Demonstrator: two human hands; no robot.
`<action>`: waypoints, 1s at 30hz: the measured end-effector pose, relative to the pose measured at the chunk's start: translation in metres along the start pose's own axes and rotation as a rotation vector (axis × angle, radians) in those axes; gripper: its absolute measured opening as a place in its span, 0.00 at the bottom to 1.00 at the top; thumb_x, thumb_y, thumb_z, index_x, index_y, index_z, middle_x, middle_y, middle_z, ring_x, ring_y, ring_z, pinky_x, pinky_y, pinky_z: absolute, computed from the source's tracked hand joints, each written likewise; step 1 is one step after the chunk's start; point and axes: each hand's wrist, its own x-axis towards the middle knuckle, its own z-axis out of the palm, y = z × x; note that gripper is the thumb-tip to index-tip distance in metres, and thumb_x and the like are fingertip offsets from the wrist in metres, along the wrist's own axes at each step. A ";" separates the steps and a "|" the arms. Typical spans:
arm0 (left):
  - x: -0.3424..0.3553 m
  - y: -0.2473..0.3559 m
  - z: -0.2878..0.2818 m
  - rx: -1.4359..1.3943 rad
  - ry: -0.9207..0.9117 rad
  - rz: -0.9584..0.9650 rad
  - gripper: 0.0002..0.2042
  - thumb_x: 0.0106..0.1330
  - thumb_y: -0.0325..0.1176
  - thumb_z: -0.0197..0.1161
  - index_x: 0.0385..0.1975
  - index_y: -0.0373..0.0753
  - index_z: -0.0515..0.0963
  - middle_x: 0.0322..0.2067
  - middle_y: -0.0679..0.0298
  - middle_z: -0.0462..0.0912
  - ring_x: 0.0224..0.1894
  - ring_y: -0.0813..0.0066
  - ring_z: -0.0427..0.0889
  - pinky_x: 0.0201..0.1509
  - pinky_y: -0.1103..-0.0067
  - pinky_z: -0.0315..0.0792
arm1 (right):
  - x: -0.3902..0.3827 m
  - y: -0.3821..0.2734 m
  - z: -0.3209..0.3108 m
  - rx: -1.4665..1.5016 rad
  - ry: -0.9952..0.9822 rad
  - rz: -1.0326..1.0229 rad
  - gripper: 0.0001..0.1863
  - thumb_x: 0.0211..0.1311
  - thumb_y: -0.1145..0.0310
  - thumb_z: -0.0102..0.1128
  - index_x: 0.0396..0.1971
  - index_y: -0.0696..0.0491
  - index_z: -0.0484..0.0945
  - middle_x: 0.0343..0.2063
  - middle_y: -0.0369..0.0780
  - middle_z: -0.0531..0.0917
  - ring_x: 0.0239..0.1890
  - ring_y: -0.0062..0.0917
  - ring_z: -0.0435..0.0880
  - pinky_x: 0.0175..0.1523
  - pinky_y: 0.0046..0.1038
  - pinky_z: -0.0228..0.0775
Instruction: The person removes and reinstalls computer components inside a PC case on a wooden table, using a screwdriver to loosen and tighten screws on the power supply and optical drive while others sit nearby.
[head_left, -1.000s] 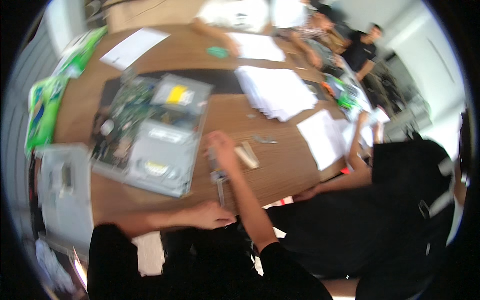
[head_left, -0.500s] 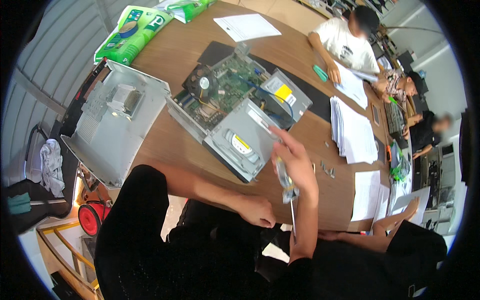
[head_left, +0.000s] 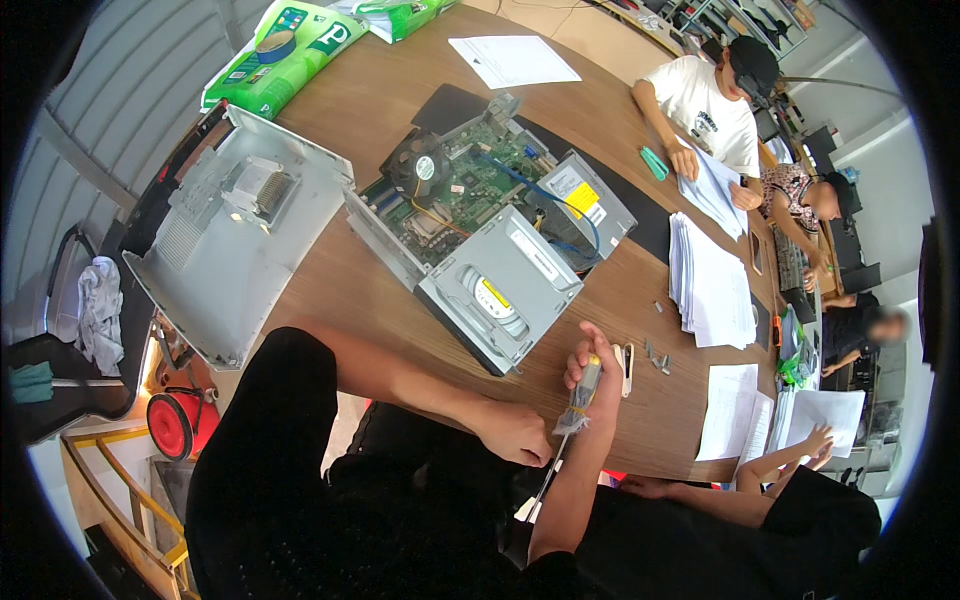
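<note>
My right hand (head_left: 601,382) is closed round the handle of a screwdriver (head_left: 583,388), near the table's front edge. Its long metal shaft points back toward my body, along the right forearm. My left hand (head_left: 512,432) rests as a fist at the table edge, just left of the screwdriver; the inside of the fist is hidden. Ahead of both hands lies an opened desktop computer (head_left: 425,280), apart from them. Its green circuit board (head_left: 480,180), black fan (head_left: 418,165) and grey disc drive (head_left: 510,275) are exposed.
A grey metal computer cover (head_left: 230,270) lies on the left. Right of my right hand are a white, slim tool (head_left: 625,370) and several small metal pieces (head_left: 657,357). Paper stacks (head_left: 715,290) lie farther right, near other people. Green bags (head_left: 290,60) stand at the far left.
My right hand has drawn back from the disc drive toward me, bringing the screwdriver along. My left fist has stayed about where it was. The view has shifted slightly.
</note>
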 end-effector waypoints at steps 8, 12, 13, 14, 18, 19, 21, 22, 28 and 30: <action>-0.001 0.004 -0.002 0.046 -0.026 -0.073 0.09 0.65 0.36 0.58 0.26 0.38 0.77 0.22 0.53 0.80 0.28 0.50 0.81 0.31 0.60 0.73 | 0.006 0.022 -0.009 0.096 -0.049 0.035 0.17 0.73 0.59 0.46 0.51 0.54 0.73 0.19 0.32 0.68 0.16 0.17 0.66 0.17 0.20 0.60; 0.000 0.002 0.001 0.028 -0.005 -0.040 0.09 0.65 0.36 0.58 0.26 0.38 0.77 0.23 0.53 0.80 0.29 0.50 0.80 0.31 0.60 0.72 | 0.012 0.027 -0.017 0.167 -0.133 -0.040 0.18 0.75 0.58 0.44 0.51 0.55 0.73 0.19 0.33 0.69 0.16 0.16 0.66 0.17 0.20 0.60; 0.000 0.002 0.002 0.029 -0.016 -0.053 0.09 0.64 0.36 0.58 0.26 0.38 0.76 0.23 0.53 0.80 0.29 0.50 0.80 0.31 0.60 0.72 | 0.013 0.027 -0.017 0.179 -0.142 -0.065 0.18 0.75 0.58 0.43 0.51 0.55 0.73 0.19 0.33 0.69 0.16 0.17 0.66 0.16 0.20 0.59; 0.000 0.002 0.002 0.030 -0.026 -0.065 0.08 0.64 0.35 0.59 0.26 0.38 0.76 0.23 0.53 0.80 0.29 0.50 0.80 0.31 0.60 0.71 | 0.011 0.027 -0.017 0.180 -0.143 -0.068 0.18 0.75 0.58 0.43 0.51 0.55 0.73 0.19 0.33 0.69 0.16 0.17 0.66 0.16 0.20 0.59; 0.000 0.002 0.000 -0.011 -0.007 -0.042 0.08 0.64 0.34 0.59 0.26 0.38 0.75 0.23 0.53 0.79 0.29 0.50 0.80 0.31 0.60 0.71 | 0.008 0.028 -0.016 0.187 -0.116 -0.087 0.18 0.75 0.58 0.43 0.52 0.55 0.73 0.19 0.33 0.69 0.16 0.17 0.66 0.17 0.19 0.60; 0.000 0.000 0.000 -0.009 -0.003 -0.042 0.08 0.64 0.34 0.59 0.26 0.38 0.75 0.23 0.53 0.79 0.29 0.50 0.80 0.31 0.60 0.71 | 0.008 0.029 -0.015 0.192 -0.110 -0.085 0.18 0.75 0.58 0.43 0.52 0.55 0.72 0.20 0.33 0.69 0.16 0.17 0.66 0.17 0.19 0.60; -0.001 -0.002 0.002 -0.008 0.001 -0.042 0.08 0.64 0.34 0.59 0.27 0.38 0.74 0.23 0.53 0.79 0.29 0.50 0.79 0.31 0.60 0.71 | 0.008 0.030 -0.016 0.192 -0.109 -0.079 0.18 0.75 0.58 0.43 0.52 0.54 0.72 0.20 0.33 0.69 0.16 0.17 0.66 0.18 0.19 0.60; -0.001 -0.002 0.002 -0.010 0.007 -0.027 0.08 0.64 0.35 0.59 0.27 0.38 0.75 0.23 0.53 0.79 0.29 0.49 0.79 0.31 0.60 0.71 | 0.009 0.029 -0.015 0.187 -0.113 -0.078 0.17 0.75 0.58 0.43 0.51 0.54 0.72 0.20 0.33 0.69 0.16 0.17 0.66 0.18 0.19 0.60; -0.002 -0.003 0.004 0.024 0.017 -0.004 0.08 0.64 0.35 0.59 0.26 0.38 0.75 0.23 0.54 0.79 0.29 0.50 0.80 0.31 0.59 0.71 | 0.005 0.028 -0.009 0.135 -0.052 -0.085 0.17 0.74 0.58 0.43 0.51 0.54 0.72 0.20 0.33 0.68 0.16 0.17 0.66 0.18 0.19 0.59; -0.002 -0.005 0.005 0.040 0.029 0.002 0.08 0.64 0.35 0.59 0.26 0.38 0.75 0.23 0.54 0.79 0.29 0.50 0.80 0.31 0.59 0.71 | 0.005 0.028 -0.008 0.125 -0.058 -0.082 0.17 0.74 0.58 0.43 0.51 0.54 0.72 0.20 0.33 0.68 0.17 0.17 0.66 0.18 0.19 0.59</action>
